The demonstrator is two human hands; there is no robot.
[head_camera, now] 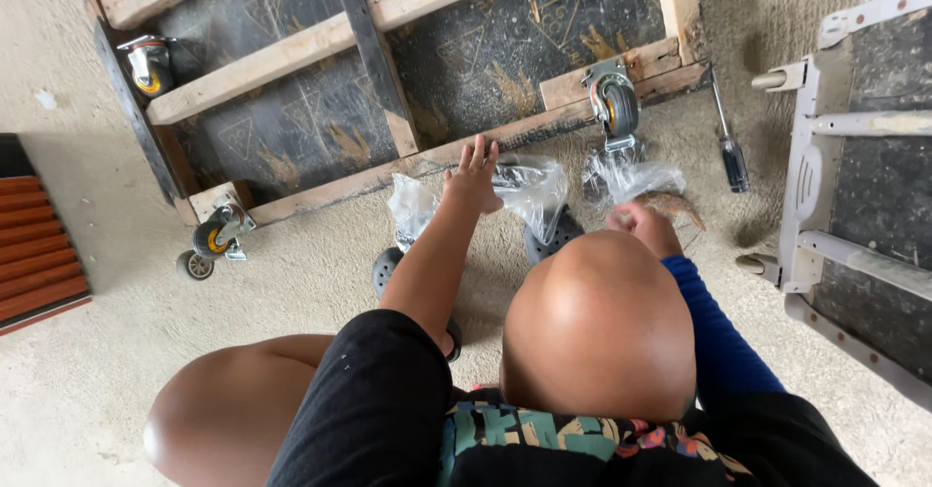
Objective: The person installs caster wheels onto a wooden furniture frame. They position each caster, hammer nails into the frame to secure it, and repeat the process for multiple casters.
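Plastic bags (529, 188) of caster parts lie on concrete beside upturned wooden platform (388, 69), within easy reach. Left hand (473, 178) spread, fingers apart, reaching over them. Right hand (643, 223) closed on something small; cannot tell what. Screwdriver (728, 147) close by.

two crumpled clear plastic bags (529, 191) (631, 176) on the floor beside the board

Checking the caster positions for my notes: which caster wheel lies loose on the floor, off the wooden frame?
The small grey caster at the frame's near-left corner, on the concrete beside a mounted yellow-hubbed caster. The other casters sit on the wooden frame.
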